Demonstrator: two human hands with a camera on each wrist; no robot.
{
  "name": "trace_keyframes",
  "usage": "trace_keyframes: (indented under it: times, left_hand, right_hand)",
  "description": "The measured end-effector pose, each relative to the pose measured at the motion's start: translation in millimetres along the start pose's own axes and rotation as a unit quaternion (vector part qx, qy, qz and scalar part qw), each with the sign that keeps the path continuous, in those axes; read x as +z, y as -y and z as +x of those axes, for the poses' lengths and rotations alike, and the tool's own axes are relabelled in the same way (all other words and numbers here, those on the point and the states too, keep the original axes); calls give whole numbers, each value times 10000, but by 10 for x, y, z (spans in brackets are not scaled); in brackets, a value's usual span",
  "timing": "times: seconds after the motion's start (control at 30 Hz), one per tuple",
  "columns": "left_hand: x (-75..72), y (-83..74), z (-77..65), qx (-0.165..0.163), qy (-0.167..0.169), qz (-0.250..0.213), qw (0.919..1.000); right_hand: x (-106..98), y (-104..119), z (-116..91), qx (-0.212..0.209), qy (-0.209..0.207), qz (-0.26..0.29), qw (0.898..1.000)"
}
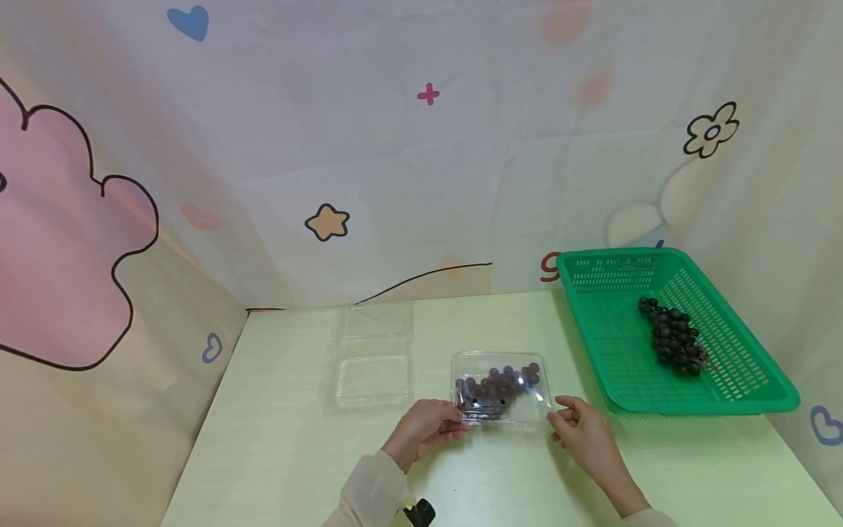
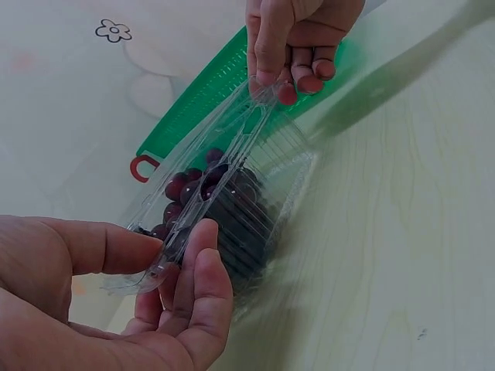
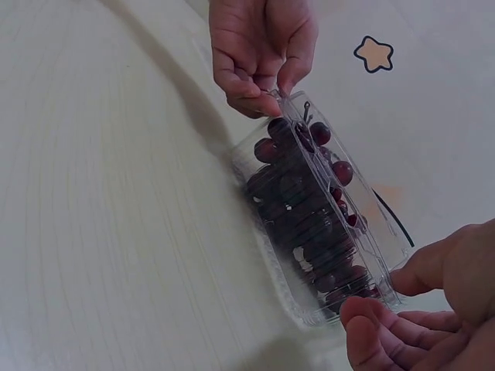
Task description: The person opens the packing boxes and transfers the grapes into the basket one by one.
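Printed cloth (image 1: 382, 132) behind, pale desk (image 1: 276, 439) in front

Pale cloth rises behind the desk and at both sides, printed with a blue heart (image 1: 190, 23), an orange star (image 1: 327, 222), an outlined flower (image 1: 712, 131) and a large pink shape (image 1: 59, 241) at the left.

Near the middle of the desk sits a clear plastic box (image 1: 527, 411) with dark red-purple grapes (image 1: 494, 384) inside, seen through its lid, which lies over them. Whether the lid is fastened, I cannot tell.

The left hand (image 1: 424, 428) pinches the box's near left corner, its thumb on the upper side and its other fingers beneath. The right hand (image 1: 582, 435) pinches the near right corner between thumb and fingers.

Farther back and to the left, a second clear container (image 1: 373, 380) lies open. To the right stands a green basket (image 1: 612, 351) with perforated walls, a bunch of nearly black grapes (image 1: 673, 337) lying in it. Something small and black (image 1: 420, 512) shows beside the left sleeve (image 1: 375, 487).
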State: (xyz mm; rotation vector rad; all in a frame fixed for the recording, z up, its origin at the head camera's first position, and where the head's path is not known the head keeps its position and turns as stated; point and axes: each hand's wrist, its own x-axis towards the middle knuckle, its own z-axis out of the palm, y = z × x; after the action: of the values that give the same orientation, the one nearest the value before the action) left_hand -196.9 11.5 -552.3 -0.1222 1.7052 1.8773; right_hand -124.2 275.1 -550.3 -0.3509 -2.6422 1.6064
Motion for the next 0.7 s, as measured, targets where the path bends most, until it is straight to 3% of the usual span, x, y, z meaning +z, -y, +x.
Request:
trace_keyframes:
  times: [0.7]
  left_hand:
    - [-78,18,-27,-118,292,121,9994]
  right_hand:
    - [-24,-32,-14,343,581,629,9957]
